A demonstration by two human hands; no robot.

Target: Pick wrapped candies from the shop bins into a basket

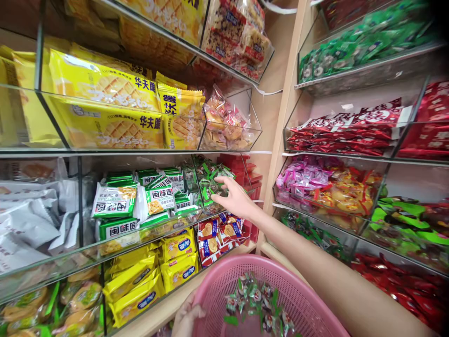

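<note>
My right hand [233,199] reaches over a clear bin on the middle shelf, its fingers apart with nothing visible between them. Beneath its fingertips lie small wrapped sweets with green twist ends [207,173]. My left hand [188,314] grips the left side of a pink plastic basket [206,286], low in the view. Inside the basket is a loose pile of similar green-ended wrapped sweets [261,302]. Beside the sweets bin sit green-and-white snack packets [159,199].
Clear dividers and shelf fronts line the shelves. Yellow waffle packets [112,121] fill the shelf above; yellow packets [178,267] and blue-and-red packets [210,234] lie below. A wooden upright [280,93] separates the right-hand shelves, which hold pink sweets [301,178] and red packets [343,131].
</note>
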